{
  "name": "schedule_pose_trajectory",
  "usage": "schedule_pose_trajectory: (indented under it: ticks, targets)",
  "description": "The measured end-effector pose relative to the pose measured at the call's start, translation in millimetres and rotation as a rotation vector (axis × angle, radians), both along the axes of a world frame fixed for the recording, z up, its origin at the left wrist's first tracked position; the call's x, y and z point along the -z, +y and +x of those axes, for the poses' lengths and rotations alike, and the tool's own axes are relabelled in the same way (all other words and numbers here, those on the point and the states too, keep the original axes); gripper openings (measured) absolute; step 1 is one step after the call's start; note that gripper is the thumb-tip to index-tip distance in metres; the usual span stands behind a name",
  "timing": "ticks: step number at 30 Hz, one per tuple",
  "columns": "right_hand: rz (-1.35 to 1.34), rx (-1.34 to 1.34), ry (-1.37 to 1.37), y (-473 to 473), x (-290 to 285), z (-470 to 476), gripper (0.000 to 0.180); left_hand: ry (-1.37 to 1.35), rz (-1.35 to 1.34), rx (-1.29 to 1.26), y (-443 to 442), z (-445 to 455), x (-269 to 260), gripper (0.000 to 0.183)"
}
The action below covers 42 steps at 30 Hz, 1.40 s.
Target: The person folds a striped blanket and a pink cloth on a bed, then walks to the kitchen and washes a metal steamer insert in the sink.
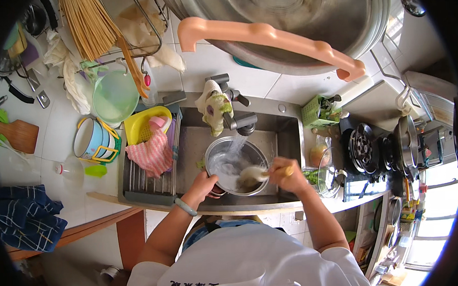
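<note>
A round stainless steel pot (pixel 236 166) sits low in the sink (pixel 190 145), and water streams into it from the dark grey faucet (pixel 243 123). My left hand (pixel 203 187) grips the pot at its left near side, by the handle. In my right hand (pixel 289 175) is the yellowish handle of a brush (pixel 254 174); its pale, blurred head is inside the pot at the right. A stained cloth (pixel 215 106) hangs over the faucet.
Left of the faucet, a drying rack (pixel 138 190) holds a yellow colander (pixel 139 128) and a pink striped cloth (pixel 152 153). Large metal basins (pixel 284 8) hang above. On the right stand a green basket (pixel 320 113), a glass lid (pixel 329 176) and a gas stove (pixel 363 147).
</note>
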State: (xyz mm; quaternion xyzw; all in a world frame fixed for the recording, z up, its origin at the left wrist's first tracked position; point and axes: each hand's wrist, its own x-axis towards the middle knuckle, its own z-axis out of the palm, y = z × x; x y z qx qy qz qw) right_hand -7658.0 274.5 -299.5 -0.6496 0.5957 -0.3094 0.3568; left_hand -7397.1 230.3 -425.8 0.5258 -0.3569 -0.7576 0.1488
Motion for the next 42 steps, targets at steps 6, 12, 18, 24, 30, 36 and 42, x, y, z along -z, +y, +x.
schedule_pose_trajectory:
  ticks: [6,12,18,24,30,36,42]
  targets:
    - [-0.404,-0.014,-0.059,-31.2,32.6,27.6,0.01,-0.064,-0.047,0.0,-3.0,-4.2,2.4,0.038]
    - [-0.038,0.039,0.041,-1.5,7.6,7.8,0.018,-0.024,-0.23,-0.095,2.5,-0.3,2.6,0.031]
    - [-0.116,0.186,-0.032,-9.3,41.6,12.0,0.019,0.066,0.068,-0.105,7.3,-9.3,-3.8,0.03]
    - [-0.274,-0.088,-0.191,-2.5,23.8,44.2,0.019,0.042,-0.075,-0.124,9.0,-9.4,18.2,0.033]
    - [-0.17,-0.099,0.205,-22.9,2.1,0.6,0.01,-0.016,-0.221,-0.164,-2.1,-10.3,6.2,0.029]
    - [-0.18,-0.078,-0.039,-25.7,9.3,31.5,0.008,-0.105,-0.347,-0.153,7.8,-18.5,23.1,0.031]
    - [-0.057,-0.061,-0.073,-7.2,12.4,15.2,0.01,0.041,-0.057,-0.183,11.4,-13.5,2.1,0.04]
